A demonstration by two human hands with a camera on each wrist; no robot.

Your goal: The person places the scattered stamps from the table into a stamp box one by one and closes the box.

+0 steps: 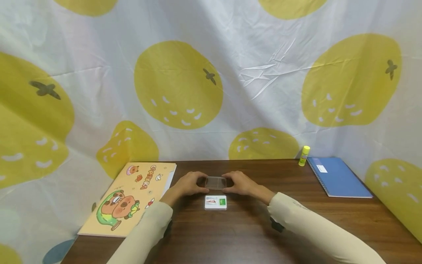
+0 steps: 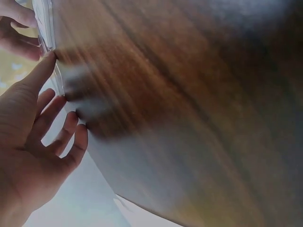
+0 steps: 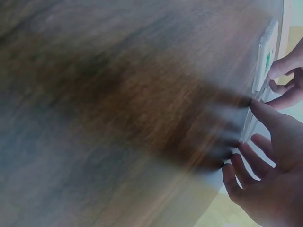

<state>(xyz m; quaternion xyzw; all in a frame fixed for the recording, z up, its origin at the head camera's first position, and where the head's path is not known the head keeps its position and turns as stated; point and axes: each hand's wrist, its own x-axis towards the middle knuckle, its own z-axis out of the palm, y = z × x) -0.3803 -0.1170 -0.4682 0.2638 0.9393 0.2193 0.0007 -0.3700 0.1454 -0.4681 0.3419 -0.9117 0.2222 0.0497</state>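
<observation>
A small, clear rectangular plastic lid lies flat on the brown table, long side across. My left hand holds its left end between thumb and fingers. At the opposite end, my right hand grips it the same way. In both wrist views the fingertips are down at the table surface, along the lid's edge. Just nearer to me is a flat white case with a small picture and a green patch on its face; neither hand touches it.
To the left lies a large peach folder with cartoon animals, partly behind the left forearm. A blue spiral notebook is at the right, with a yellow glue stick upright beside it. A lemon-print curtain encloses the table's back and sides.
</observation>
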